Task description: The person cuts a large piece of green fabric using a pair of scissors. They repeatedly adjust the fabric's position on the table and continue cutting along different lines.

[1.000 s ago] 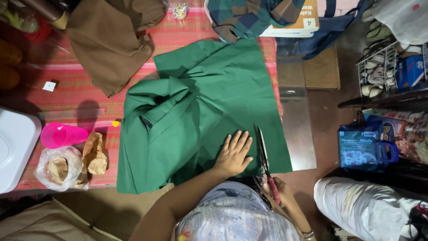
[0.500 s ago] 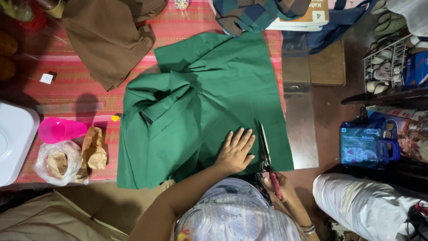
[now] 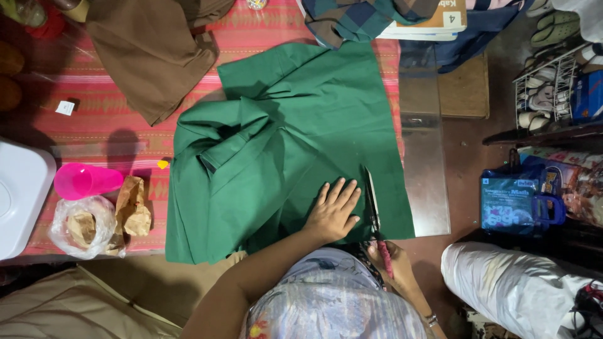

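2 hands work at the near edge of a green cloth [image 3: 295, 144] spread over a red striped mat [image 3: 94, 119]. The left hand [image 3: 333, 210] lies flat on the cloth, palm down, fingers spread wide, holding nothing and pressing the fabric down near its lower right corner. Just beside it, the right hand [image 3: 392, 263] is closed around the pink handles of a pair of scissors [image 3: 375, 213], whose long blades point away from the person and run along the cloth close to its right edge. How far the blades are parted cannot be told. The cloth is smooth on the right and bunched in folds on the left. Well apart to the left sit a pink cup [image 3: 85, 181], a crumpled brown paper bag [image 3: 133, 207] and a clear plastic bag [image 3: 78, 226]. A brown garment [image 3: 151, 50] lies beyond the cloth.
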